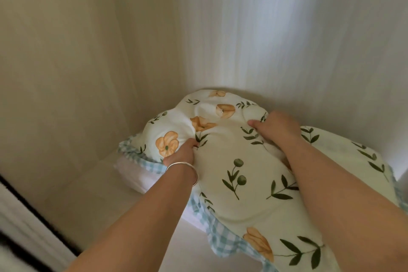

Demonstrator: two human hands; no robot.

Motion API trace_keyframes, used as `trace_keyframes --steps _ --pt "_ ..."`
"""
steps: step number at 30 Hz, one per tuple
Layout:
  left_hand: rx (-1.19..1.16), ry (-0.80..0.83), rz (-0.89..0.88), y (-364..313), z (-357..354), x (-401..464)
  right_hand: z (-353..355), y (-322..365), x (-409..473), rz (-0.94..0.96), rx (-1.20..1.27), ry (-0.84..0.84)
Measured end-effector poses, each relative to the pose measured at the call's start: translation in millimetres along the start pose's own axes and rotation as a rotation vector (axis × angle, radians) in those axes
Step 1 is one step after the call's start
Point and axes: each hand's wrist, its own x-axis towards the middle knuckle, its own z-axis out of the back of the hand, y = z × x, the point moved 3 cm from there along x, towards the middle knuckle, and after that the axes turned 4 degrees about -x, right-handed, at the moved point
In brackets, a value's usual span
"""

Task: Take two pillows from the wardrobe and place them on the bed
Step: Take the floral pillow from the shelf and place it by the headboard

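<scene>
Head view looks into the wardrobe (66, 62), where both arms reach onto a shelf (92, 185). Left of the left grip, a pale folded item (132, 172) lies under the checked edge of the floral pillow (231, 161). The left hand (180, 153), a bangle (184, 168) at its wrist, is closed on a pinch of the pillow cover. Between the two grips, the fabric bunches upward. The right hand (276, 126) is closed on the cover farther back. Right of that grip, the pillow extends toward the shelf edge. Judged progress: early; the first pillow is gripped but rests in the wardrobe. A second pillow cannot be confirmed. The bed is out of view.
</scene>
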Motion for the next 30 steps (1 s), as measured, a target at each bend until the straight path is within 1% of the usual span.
trace_keyframes --steps 3,9,13,16,18,20,23,24,26,28,30 --pt "0.063 0.019 -0.055 -11 11 -5 11 -1 -14 -0.043 0.072 -0.015" --pt "0.158 0.121 -0.218 -40 23 -19 34 -10 -50 -0.153 0.254 -0.047" --pt "0.075 0.230 -0.202 -44 34 -28 48 -17 -71 -0.191 0.431 -0.007" --pt "-0.016 0.330 -0.221 -47 46 -41 64 -23 -84 -0.202 0.651 0.067" --pt "-0.065 0.390 -0.237 -50 53 -53 78 -28 -93 -0.185 0.743 0.100" --pt "-0.095 0.441 -0.296 -58 60 -73 91 -36 -101 -0.180 0.794 0.168" --pt "-0.147 0.493 -0.387 -67 70 -101 113 -46 -118 -0.130 0.851 0.360" --pt "-0.149 0.492 -0.415 -67 74 -112 120 -48 -122 -0.098 0.873 0.411" --pt "-0.150 0.488 -0.451 -69 85 -130 132 -46 -131 0.020 0.937 0.453" --pt "-0.025 0.468 -0.495 -76 96 -145 139 -37 -141 0.109 1.050 0.464" --pt "0.113 0.433 -0.491 -83 105 -149 145 -26 -153 0.145 1.101 0.477"
